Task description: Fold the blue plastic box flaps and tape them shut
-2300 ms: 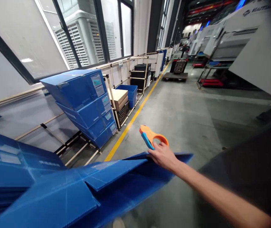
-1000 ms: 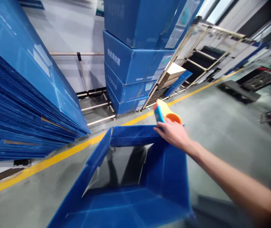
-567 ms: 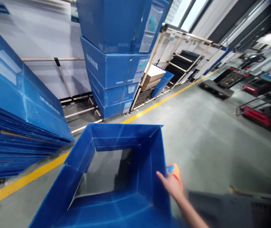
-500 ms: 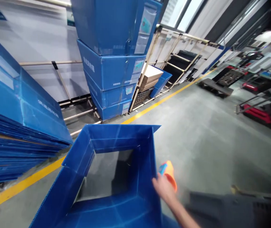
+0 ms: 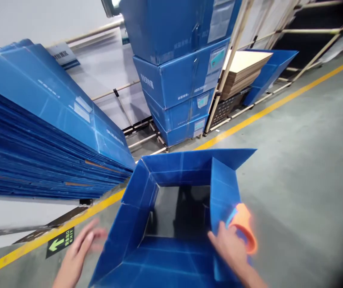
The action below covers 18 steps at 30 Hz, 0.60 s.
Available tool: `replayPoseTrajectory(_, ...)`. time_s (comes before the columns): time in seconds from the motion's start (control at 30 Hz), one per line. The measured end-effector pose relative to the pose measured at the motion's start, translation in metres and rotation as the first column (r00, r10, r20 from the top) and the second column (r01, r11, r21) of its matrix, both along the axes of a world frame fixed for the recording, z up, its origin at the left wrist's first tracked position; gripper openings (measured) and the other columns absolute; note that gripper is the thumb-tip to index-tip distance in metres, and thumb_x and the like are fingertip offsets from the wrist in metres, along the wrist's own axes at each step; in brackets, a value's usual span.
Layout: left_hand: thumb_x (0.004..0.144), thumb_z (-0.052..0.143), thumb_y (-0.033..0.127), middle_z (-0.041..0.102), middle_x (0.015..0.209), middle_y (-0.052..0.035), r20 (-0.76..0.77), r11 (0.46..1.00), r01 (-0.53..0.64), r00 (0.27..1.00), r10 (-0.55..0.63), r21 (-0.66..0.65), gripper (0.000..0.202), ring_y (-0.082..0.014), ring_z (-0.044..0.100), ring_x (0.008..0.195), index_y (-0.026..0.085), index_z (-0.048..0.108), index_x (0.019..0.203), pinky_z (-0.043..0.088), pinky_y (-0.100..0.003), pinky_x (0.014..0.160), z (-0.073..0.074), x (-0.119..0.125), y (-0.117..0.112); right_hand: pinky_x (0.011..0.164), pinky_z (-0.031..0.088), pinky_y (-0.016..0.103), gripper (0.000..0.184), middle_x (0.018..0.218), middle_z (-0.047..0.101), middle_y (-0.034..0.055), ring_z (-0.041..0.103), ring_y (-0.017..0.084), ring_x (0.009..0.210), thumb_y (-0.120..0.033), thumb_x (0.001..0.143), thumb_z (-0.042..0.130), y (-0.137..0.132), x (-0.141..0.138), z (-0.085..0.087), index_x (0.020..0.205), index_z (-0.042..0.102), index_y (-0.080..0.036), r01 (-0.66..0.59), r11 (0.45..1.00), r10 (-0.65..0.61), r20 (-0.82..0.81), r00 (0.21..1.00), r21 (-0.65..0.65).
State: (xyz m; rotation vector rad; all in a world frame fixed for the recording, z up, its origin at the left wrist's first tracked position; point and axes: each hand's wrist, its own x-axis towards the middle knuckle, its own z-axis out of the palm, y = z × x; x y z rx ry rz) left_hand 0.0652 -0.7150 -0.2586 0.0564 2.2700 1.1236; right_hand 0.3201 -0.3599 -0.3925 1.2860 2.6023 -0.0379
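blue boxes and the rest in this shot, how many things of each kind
Open blue box on the floor: 1
Closed blue boxes stacked by the wall: 4
Pile of flat blue sheets: 1
Orange tape dispenser in the right hand: 1
Hands, counting the left hand: 2
Total: 9

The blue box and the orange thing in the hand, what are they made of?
The blue box looks like corrugated plastic sheet: thin, glossy walls with sharp fold creases. The orange thing in the right hand seems smooth moulded plastic, though it is blurred.
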Motion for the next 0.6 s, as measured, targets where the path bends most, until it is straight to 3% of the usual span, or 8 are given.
replayPoseTrajectory(0.03, 0.087, 0.040, 0.053, 0.044, 0.139, -0.0002, -0.059, 0.997, 0.065, 0.996, -0.063, 0.033, 0.056, -0.0223, 0.041, 0.127, 0.033, 0.027, 0.137, 0.031, -0.045, 0.110, -0.010, -0.028, 0.002, 0.056, 0.044, 0.037, 0.043, 0.082, 0.058, 0.0182, 0.064, 0.031, 0.062, -0.044, 0.087, 0.032, 0.005, 0.006, -0.001, 0.100, 0.053, -0.008, -0.003, 1.000, 0.003, 0.008, 1.000, -0.024)
replayPoseTrajectory(0.1, 0.088, 0.034, 0.053, 0.026, 0.150, -0.0008, -0.176, 0.947, 0.319, 0.931, -0.321, -0.038, 0.062, -0.0232, 0.020, 0.138, 0.030, 0.014, 0.142, 0.014, -0.048, 0.115, -0.040, -0.067, 0.017, 0.056, 0.044, 0.034, 0.046, 0.082, 0.058, 0.0158, 0.065, 0.028, 0.064, -0.045, 0.087, 0.032, 0.019, 0.021, 0.000, 0.110, 0.051, -0.009, 0.001, 0.993, -0.001, 0.001, 1.000, -0.119)
replayPoseTrajectory(0.17, 0.089, 0.031, 0.051, 0.011, 0.154, -0.0018, -0.182, 0.854, 0.516, 0.835, -0.519, -0.063, 0.065, -0.0229, 0.008, 0.140, 0.027, 0.006, 0.144, 0.007, -0.049, 0.115, -0.072, -0.079, 0.048, 0.058, 0.044, 0.030, 0.049, 0.084, 0.058, 0.0150, 0.065, 0.026, 0.071, -0.044, 0.087, 0.032, 0.032, 0.033, 0.002, 0.119, 0.048, -0.010, -0.013, 0.976, 0.009, -0.018, 1.000, -0.217)
replayPoseTrajectory(0.23, 0.090, 0.029, 0.049, 0.000, 0.154, -0.0007, -0.220, 0.755, 0.655, 0.735, -0.641, -0.010, 0.065, -0.0222, 0.001, 0.141, 0.027, 0.000, 0.144, 0.003, -0.048, 0.115, -0.093, -0.070, 0.089, 0.060, 0.044, 0.030, 0.049, 0.089, 0.059, 0.0163, 0.064, 0.026, 0.076, -0.043, 0.086, 0.035, 0.037, 0.036, 0.005, 0.120, 0.048, -0.011, -0.046, 0.972, 0.046, -0.005, 0.999, -0.230)
replayPoseTrajectory(0.3, 0.091, 0.028, 0.047, -0.007, 0.154, 0.0011, -0.301, 0.679, 0.732, 0.660, -0.688, 0.052, 0.064, -0.0221, -0.005, 0.141, 0.028, -0.003, 0.143, 0.001, -0.047, 0.115, -0.098, -0.052, 0.132, 0.060, 0.044, 0.032, 0.045, 0.092, 0.059, 0.0183, 0.064, 0.027, 0.073, -0.040, 0.084, 0.038, 0.029, 0.027, 0.004, 0.117, 0.051, -0.011, -0.065, 0.984, 0.075, 0.055, 0.996, -0.167)
replayPoseTrajectory(0.4, 0.091, 0.031, 0.046, -0.010, 0.154, 0.0028, -0.259, 0.658, 0.741, 0.668, -0.698, 0.139, 0.065, -0.0219, -0.007, 0.140, 0.030, -0.005, 0.143, 0.002, -0.049, 0.115, -0.091, -0.037, 0.174, 0.060, 0.044, 0.037, 0.039, 0.092, 0.059, 0.0218, 0.064, 0.031, 0.066, -0.030, 0.081, 0.042, 0.007, 0.003, -0.007, 0.111, 0.054, -0.007, -0.030, 0.997, 0.039, 0.138, 0.990, -0.065)
replayPoseTrajectory(0.53, 0.084, 0.049, 0.037, -0.001, 0.154, 0.0030, -0.099, 0.604, 0.777, 0.625, -0.775, 0.178, 0.077, -0.0232, 0.007, 0.141, 0.034, -0.001, 0.143, 0.018, -0.048, 0.114, -0.086, -0.062, 0.164, 0.061, 0.043, 0.039, 0.041, 0.090, 0.058, 0.0223, 0.063, 0.033, 0.067, -0.031, 0.082, 0.042, -0.001, -0.015, -0.018, 0.112, 0.052, -0.005, -0.041, 0.999, 0.040, 0.173, 0.984, 0.002)
replayPoseTrajectory(0.6, 0.082, 0.047, 0.027, 0.009, 0.154, 0.0014, -0.102, 0.648, 0.747, 0.663, -0.741, 0.150, 0.073, -0.0221, 0.014, 0.140, 0.031, 0.007, 0.144, 0.016, -0.047, 0.114, -0.086, -0.085, 0.145, 0.060, 0.042, 0.038, 0.045, 0.090, 0.057, 0.0213, 0.063, 0.032, 0.065, -0.038, 0.085, 0.038, 0.006, -0.013, -0.019, 0.114, 0.050, -0.006, -0.060, 0.998, 0.060, 0.173, 0.983, -0.004)
